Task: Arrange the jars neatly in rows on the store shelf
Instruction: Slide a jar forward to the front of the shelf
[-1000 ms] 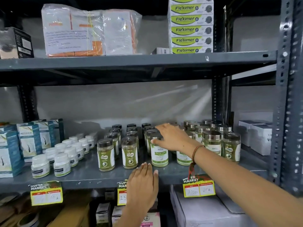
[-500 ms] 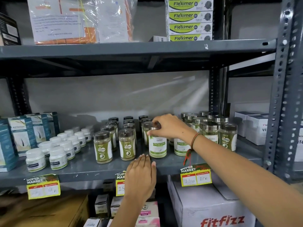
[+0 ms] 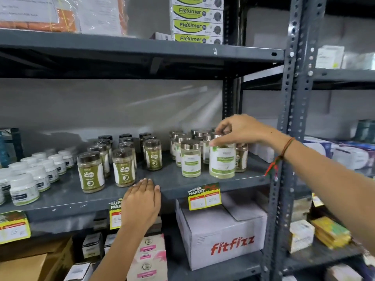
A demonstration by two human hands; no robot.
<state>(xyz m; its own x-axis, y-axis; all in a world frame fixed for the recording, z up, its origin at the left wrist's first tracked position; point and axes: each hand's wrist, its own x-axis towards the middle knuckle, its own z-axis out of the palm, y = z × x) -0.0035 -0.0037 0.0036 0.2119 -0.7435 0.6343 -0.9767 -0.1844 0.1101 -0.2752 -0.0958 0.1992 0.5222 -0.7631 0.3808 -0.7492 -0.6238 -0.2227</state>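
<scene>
Your right hand (image 3: 241,129) pinches the lid of a silver-lidded jar (image 3: 222,159) at the shelf's (image 3: 67,194) front right; your left hand (image 3: 142,201) rests flat, fingers together, on the edge. Slide the jar level with its neighbour (image 3: 190,159).

Upright green-powder jars (image 3: 222,161) on shelf (image 3: 203,180)
</scene>
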